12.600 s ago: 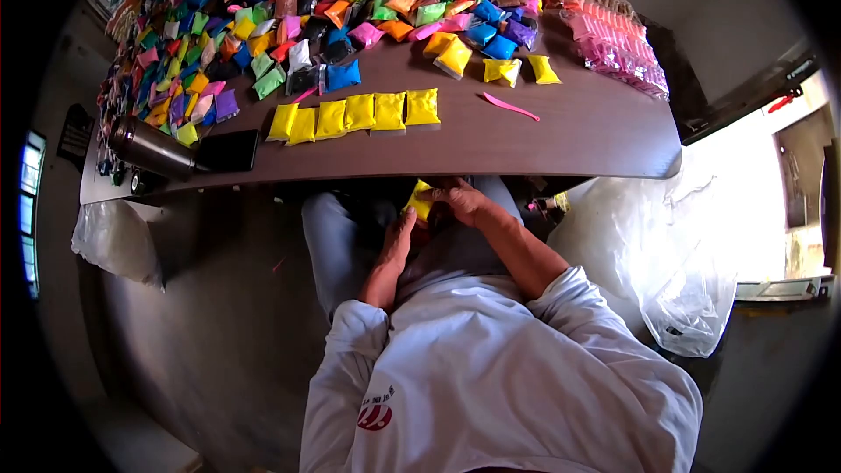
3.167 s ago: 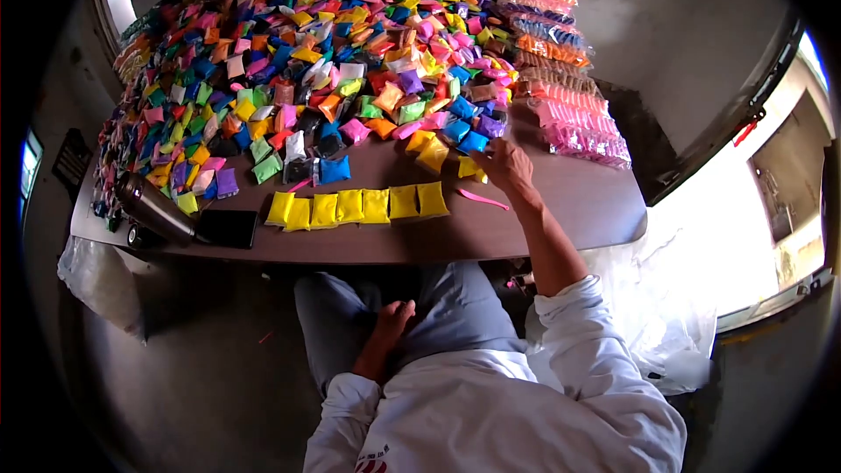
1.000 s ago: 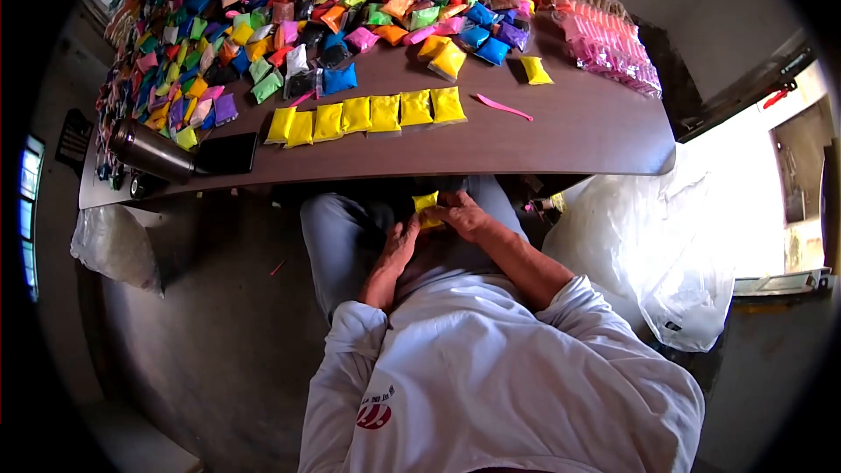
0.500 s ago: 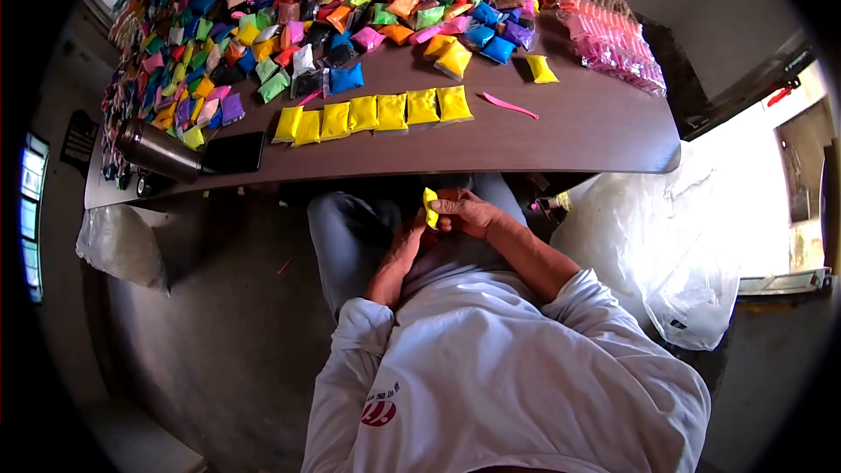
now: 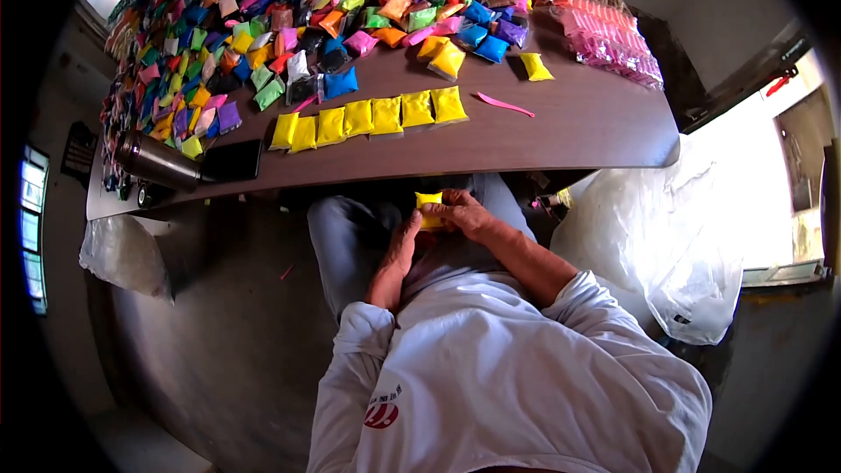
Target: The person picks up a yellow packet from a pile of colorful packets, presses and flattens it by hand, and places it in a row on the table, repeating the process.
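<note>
Over my lap, just below the table edge, a small yellow packet (image 5: 428,201) is held between both hands. My left hand (image 5: 407,233) grips it from the left side, the thumb against its face. From the right, my right hand (image 5: 467,213) pinches its other side; some fingers are hidden behind it. On the table in front lies a row of several yellow packets (image 5: 357,117), laid side by side. A pink plastic stick (image 5: 505,105) lies to the right of that row, and a single yellow packet (image 5: 536,67) sits farther back.
A large heap of colourful packets (image 5: 289,35) covers the table's back and left. Stacked pink packets (image 5: 613,48) line the right. A metal flask (image 5: 158,160) and black phone (image 5: 231,160) lie at the left front. Plastic bags (image 5: 657,245) stand beside the table.
The yellow packet in my hands has turned from edge-on to show its broad face. Both hands remain over my lap. The view has shifted slightly.
</note>
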Available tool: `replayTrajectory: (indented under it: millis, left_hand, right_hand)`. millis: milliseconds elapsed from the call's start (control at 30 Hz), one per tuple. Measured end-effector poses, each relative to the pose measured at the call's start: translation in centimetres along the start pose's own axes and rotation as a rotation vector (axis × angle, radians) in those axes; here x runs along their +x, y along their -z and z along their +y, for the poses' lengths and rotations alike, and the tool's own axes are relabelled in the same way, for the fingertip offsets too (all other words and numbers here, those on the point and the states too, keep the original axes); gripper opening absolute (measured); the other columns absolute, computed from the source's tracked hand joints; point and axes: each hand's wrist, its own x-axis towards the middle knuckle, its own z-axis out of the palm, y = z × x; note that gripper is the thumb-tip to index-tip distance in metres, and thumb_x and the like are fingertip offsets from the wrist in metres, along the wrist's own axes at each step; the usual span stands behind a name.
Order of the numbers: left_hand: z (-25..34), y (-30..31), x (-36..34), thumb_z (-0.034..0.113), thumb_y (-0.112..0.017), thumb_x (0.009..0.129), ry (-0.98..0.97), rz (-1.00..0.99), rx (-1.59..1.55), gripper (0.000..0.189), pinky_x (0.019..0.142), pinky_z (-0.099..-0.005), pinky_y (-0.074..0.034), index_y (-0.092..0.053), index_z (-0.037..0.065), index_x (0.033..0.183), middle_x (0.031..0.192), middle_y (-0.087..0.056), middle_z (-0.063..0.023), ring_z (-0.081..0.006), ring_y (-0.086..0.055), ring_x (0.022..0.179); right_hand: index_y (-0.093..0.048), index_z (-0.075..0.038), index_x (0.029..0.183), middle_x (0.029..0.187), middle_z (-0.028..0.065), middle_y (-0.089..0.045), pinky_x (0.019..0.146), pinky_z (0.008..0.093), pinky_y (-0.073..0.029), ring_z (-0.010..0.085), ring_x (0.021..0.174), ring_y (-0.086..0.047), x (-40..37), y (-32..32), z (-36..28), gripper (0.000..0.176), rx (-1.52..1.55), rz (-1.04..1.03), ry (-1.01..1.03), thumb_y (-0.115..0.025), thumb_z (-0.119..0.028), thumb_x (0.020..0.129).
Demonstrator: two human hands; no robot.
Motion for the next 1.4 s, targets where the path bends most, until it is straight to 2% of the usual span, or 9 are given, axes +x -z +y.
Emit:
replayTrajectory:
  millis: [133, 300, 633, 733, 933, 1033, 1100, 1200, 1400]
  left_hand:
    - [-0.5, 0.5, 0.4, 0.057, -0.038, 0.083, -0.005, -0.026, 0.069, 0.060, 0.068, -0.0265, -0.043, -0.055, 0.002, 0.099, 0.089, -0.058, -0.0110, -0.0173, -0.055, 0.073]
    - [1.0, -0.1, -0.5, 0.057, -0.031, 0.085, -0.020, 0.081, 0.304, 0.063, 0.078, -0.0286, -0.040, -0.055, 0.000, 0.098, 0.082, -0.060, -0.0093, -0.0203, -0.054, 0.080]
    - [1.4, -0.2, -0.7, 0.058, -0.033, 0.084, -0.043, 0.122, 0.374, 0.064, 0.071, -0.0310, -0.043, -0.060, 0.000, 0.085, 0.076, -0.061, -0.0126, -0.0228, -0.056, 0.075]
    - [0.6, 0.3, -0.2, 0.059, -0.034, 0.083, -0.057, 0.096, 0.300, 0.064, 0.072, -0.0305, -0.043, -0.060, 0.001, 0.084, 0.076, -0.062, -0.0125, -0.0231, -0.057, 0.075]
    - [2.7, -1.2, -1.6, 0.062, -0.034, 0.082, -0.006, 0.336, 0.460, 0.068, 0.072, -0.0308, -0.044, -0.061, 0.000, 0.085, 0.077, -0.062, -0.0122, -0.0234, -0.058, 0.077]
    - [2.4, -0.9, -1.4, 0.063, -0.034, 0.081, -0.027, 0.316, 0.494, 0.069, 0.072, -0.0304, -0.044, -0.060, -0.001, 0.084, 0.076, -0.062, -0.0120, -0.0229, -0.058, 0.075]
    - [2.7, -1.0, -1.6, 0.063, -0.034, 0.081, -0.026, 0.297, 0.357, 0.069, 0.070, -0.0297, -0.044, -0.060, -0.001, 0.083, 0.076, -0.062, -0.0120, -0.0219, -0.058, 0.072]
    - [1.6, 0.0, -0.7, 0.061, -0.036, 0.081, -0.024, 0.159, 0.319, 0.065, 0.066, -0.0282, -0.044, -0.059, 0.000, 0.080, 0.073, -0.061, -0.0105, -0.0192, -0.058, 0.068]
    - [-0.6, 0.6, 0.6, 0.054, -0.040, 0.083, -0.016, 0.049, 0.052, 0.054, 0.059, -0.0265, -0.044, -0.057, 0.002, 0.082, 0.071, -0.058, -0.0074, -0.0161, -0.056, 0.061]
  right_hand:
    - [-0.059, 0.002, 0.086, 0.064, 0.0038, -0.055, 0.044, 0.0234, -0.034, 0.0104, 0.049, -0.045, 0.6, 1.2, 0.4, 0.031, -0.136, -0.094, -0.122, -0.069, -0.024, 0.073]
    - [-0.060, 0.000, 0.076, 0.054, 0.0007, -0.048, 0.044, 0.0244, -0.030, 0.0096, 0.046, -0.041, 0.6, 0.7, 0.7, 0.032, -0.222, -0.036, -0.098, -0.069, -0.030, 0.071]
    - [-0.060, 0.001, 0.081, 0.071, 0.0064, -0.058, 0.053, 0.0228, -0.040, 0.0123, 0.060, -0.051, 0.9, 0.7, 1.5, 0.034, -0.282, 0.098, -0.017, -0.059, -0.033, 0.080]
    - [-0.059, 0.002, 0.087, 0.078, 0.0069, -0.059, 0.059, 0.0236, -0.042, 0.0137, 0.067, -0.053, 1.4, 1.0, 2.2, 0.034, 0.023, 0.031, -0.120, -0.059, -0.032, 0.081]
    - [-0.057, 0.000, 0.094, 0.080, 0.0055, -0.059, 0.058, 0.0244, -0.043, 0.0132, 0.067, -0.053, 1.2, 1.5, 1.9, 0.033, -0.337, -0.125, -0.081, -0.058, -0.031, 0.081]
    - [-0.056, -0.002, 0.095, 0.082, 0.0052, -0.058, 0.057, 0.0247, -0.043, 0.0134, 0.068, -0.053, 0.9, 1.2, 1.5, 0.030, -0.264, -0.136, -0.081, -0.056, -0.029, 0.082]
    - [-0.057, -0.002, 0.094, 0.080, 0.0066, -0.059, 0.054, 0.0243, -0.043, 0.0145, 0.064, -0.054, 1.7, 1.6, 2.4, 0.027, 0.150, -0.114, -0.249, -0.053, -0.027, 0.083]
    - [-0.056, -0.004, 0.094, 0.080, 0.0049, -0.059, 0.054, 0.0233, -0.043, 0.0140, 0.064, -0.054, 1.1, 1.2, 1.0, 0.026, 0.374, -0.073, -0.302, -0.051, -0.028, 0.084]
    - [-0.056, -0.005, 0.095, 0.081, 0.0036, -0.059, 0.053, 0.0216, -0.040, 0.0113, 0.060, -0.052, 1.5, 1.6, 1.6, 0.023, 0.301, -0.272, -0.132, -0.058, -0.024, 0.082]
